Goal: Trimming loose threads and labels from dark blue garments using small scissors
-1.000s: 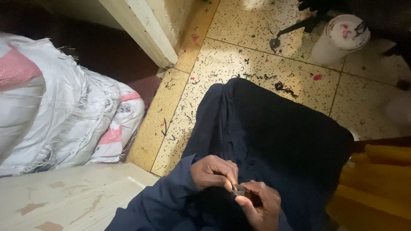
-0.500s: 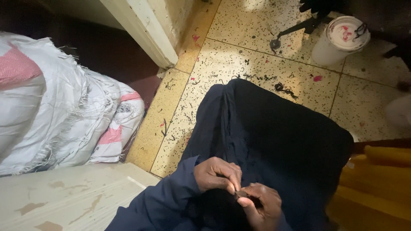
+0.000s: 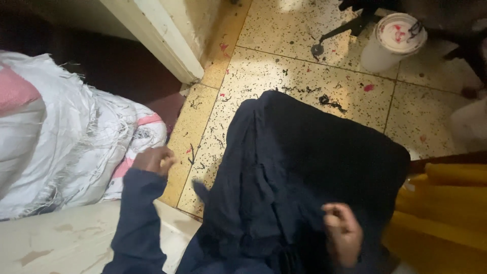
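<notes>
Dark cloth (image 3: 304, 167) under right fingers (image 3: 336, 223)

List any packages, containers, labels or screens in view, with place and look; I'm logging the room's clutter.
Woven sack: far left beside the white ledge, bulging, white with pink bands, frayed edge.
Bucket: top right on the speckled tile floor, round, white, lid smeared red.
No labels, signs or screens show.
</notes>
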